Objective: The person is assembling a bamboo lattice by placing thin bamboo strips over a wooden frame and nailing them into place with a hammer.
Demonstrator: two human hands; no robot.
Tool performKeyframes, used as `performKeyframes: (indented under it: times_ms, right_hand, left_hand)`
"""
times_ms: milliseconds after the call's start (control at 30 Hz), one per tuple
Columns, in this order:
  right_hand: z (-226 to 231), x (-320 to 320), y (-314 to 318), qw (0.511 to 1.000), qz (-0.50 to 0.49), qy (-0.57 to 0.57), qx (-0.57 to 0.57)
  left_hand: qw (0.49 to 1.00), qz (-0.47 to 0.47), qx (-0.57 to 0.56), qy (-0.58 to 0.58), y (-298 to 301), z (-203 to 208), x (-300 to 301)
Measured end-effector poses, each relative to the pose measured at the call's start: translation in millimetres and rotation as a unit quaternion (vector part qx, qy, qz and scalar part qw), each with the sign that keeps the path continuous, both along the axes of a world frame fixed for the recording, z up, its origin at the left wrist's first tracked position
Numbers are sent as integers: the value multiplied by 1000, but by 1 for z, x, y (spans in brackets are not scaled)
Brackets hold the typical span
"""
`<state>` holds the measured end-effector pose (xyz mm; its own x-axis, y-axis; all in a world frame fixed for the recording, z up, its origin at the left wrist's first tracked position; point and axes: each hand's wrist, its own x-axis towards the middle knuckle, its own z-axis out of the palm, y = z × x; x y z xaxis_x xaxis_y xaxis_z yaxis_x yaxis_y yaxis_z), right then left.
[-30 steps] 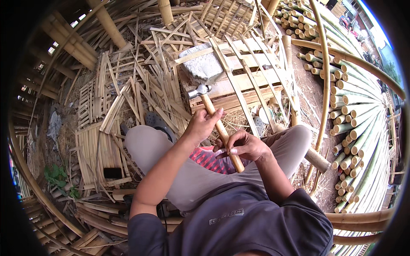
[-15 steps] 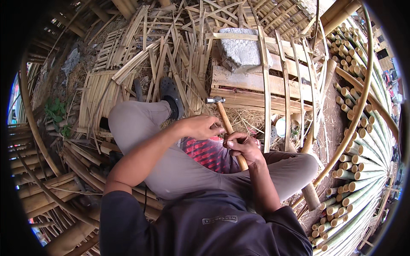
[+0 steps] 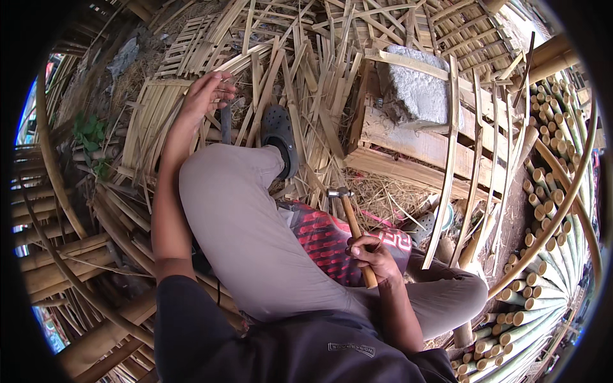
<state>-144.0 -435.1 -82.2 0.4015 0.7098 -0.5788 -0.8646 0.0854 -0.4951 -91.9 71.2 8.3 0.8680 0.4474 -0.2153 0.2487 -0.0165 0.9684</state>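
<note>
My right hand [image 3: 375, 256] is closed around the wooden handle of a hammer [image 3: 350, 216], whose metal head points away from me above my lap. Far to the left, my left hand [image 3: 205, 97] is stretched out past my knee. Its fingers are slightly curled and apart, with nothing visible in them. Just beyond those fingers lie split bamboo strips [image 3: 246, 59], and a woven bamboo panel [image 3: 152, 118] is beside the wrist. A red and black patterned cloth or bag [image 3: 319, 239] lies between my legs.
A wooden crate [image 3: 408, 143] stands ahead on the right, with a rough grey block [image 3: 418, 86] on it and long bamboo strips leaning across. Cut bamboo poles [image 3: 536, 281] are stacked at the right. A curved pole [image 3: 54, 172] rises at the left.
My left hand has left the spot near the hammer and reached out to the far left. My right hand still grips the hammer. The view has shifted left.
</note>
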Motion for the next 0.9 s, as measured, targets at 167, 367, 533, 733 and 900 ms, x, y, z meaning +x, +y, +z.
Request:
performKeyframes:
  times_ms: [167, 367, 533, 733, 900]
  right_hand:
    - [-16, 8, -4, 1000, -9, 9, -17]
    - [-20, 17, -2, 998, -14, 32, -46]
    - [-29, 18, -2, 996, -8, 64, -60]
    - [-28, 16, 3, 995, -12, 36, -89]
    - [-27, 16, 2, 996, -12, 30, -82]
  left_hand:
    - [922, 28, 337, 186, 55, -281, -42]
    - [839, -126, 445, 287, 15, -357, -63]
    - [826, -68, 482, 284, 7, -367, -64]
    - [821, 5, 510, 255, 10, -364, -58]
    - [820, 73, 521, 226, 13, -363, -57]
